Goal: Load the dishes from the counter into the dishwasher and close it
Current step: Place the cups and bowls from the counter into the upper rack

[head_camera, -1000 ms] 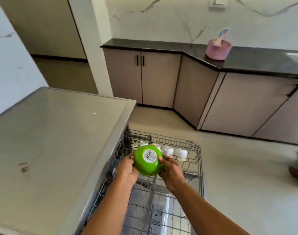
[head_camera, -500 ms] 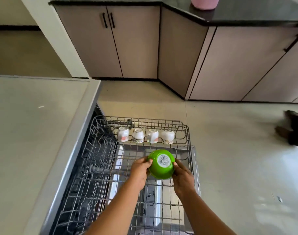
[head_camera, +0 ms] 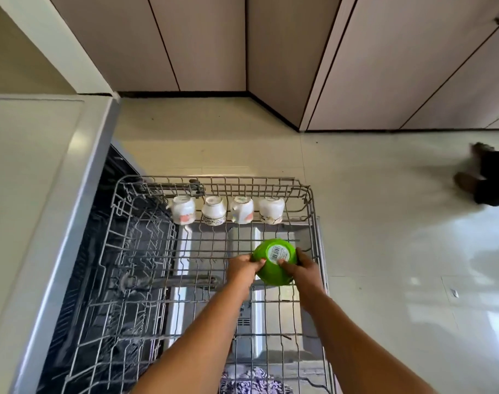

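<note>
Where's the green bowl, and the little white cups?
green bowl (head_camera: 273,273): head view, on its green side below the sticker.
white cups (head_camera: 183,209): head view, on the side of the leftmost of four.

Both arms extended forward, left hand (head_camera: 242,265) and right hand (head_camera: 302,268) gripping (fingers curled), close together

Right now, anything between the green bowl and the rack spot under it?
Nothing visible. Both hands, left and right, hold the bowl upside down over the rack, near its right side. The wires below look bare; the four cups sit apart along the far rail.
</note>
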